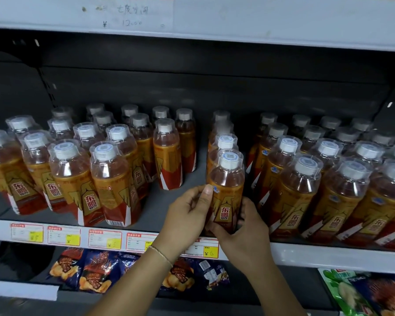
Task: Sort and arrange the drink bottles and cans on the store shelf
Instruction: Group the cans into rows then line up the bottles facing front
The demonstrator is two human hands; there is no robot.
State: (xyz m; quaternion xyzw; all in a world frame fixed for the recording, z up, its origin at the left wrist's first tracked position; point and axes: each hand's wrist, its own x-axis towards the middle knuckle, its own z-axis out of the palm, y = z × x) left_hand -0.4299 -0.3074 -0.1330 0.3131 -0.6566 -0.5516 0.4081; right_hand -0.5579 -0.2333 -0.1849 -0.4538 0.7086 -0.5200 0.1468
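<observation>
Left hand (187, 217): pinching the front energy-drink bottle (226, 185) at the label's upper left. Right hand (242, 229): curled round its lower right. Upright at the shelf (167, 208) front edge, heading its file. Gripped from both sides, probably to square the label forward.

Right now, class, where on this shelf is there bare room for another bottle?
Bare grey metal shelf shows between the left block of amber plastic bottles and the single-file middle row. The right block is crowded too.
</observation>
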